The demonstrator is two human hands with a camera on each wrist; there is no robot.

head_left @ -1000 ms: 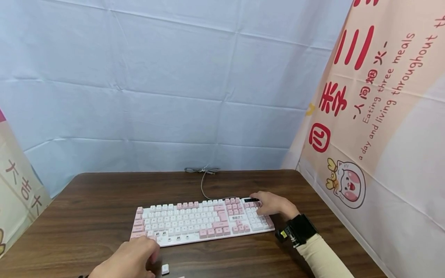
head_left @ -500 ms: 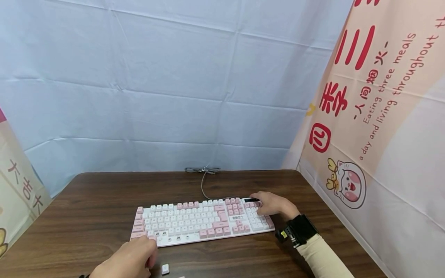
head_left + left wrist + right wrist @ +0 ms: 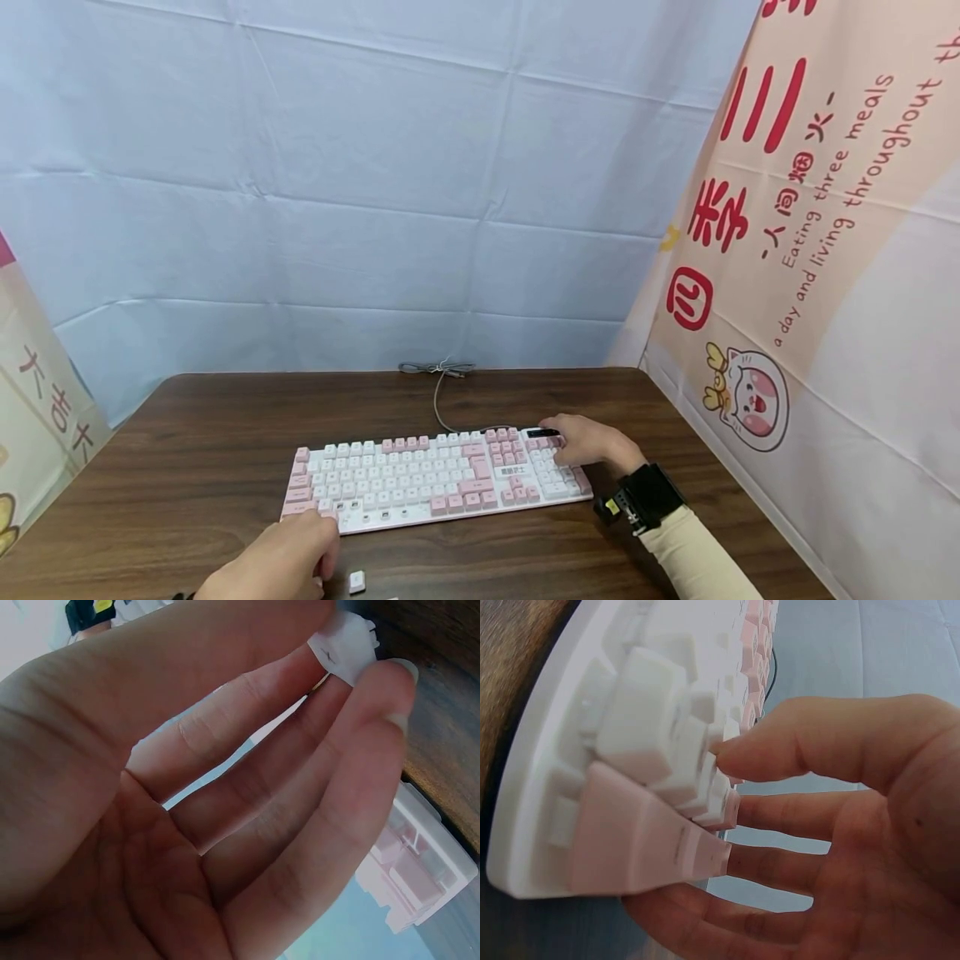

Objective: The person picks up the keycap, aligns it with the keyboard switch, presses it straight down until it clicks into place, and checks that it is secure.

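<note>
Head view frames show hardly any change over the last second: the left hand (image 3: 281, 554) has drawn back slightly leftward at the near left corner of the keyboard (image 3: 397, 479), while the right hand (image 3: 592, 442) stays at its far right corner. Left wrist view shows the left hand pinching a white keycap (image 3: 346, 649) between thumb and fingertips, with a dark X-like mark on one face. Several bare switches (image 3: 386, 515) stand uncapped along the near left rows, so that part of the work looks unfinished, and the past second seems to have seated nothing. The right hand grasps the keyboard, thumb over the keys and fingers past its edge, apparently steadying it. A loose keycap (image 3: 356, 581) lies on the counter (image 3: 150, 467), just right of the left hand.
</note>
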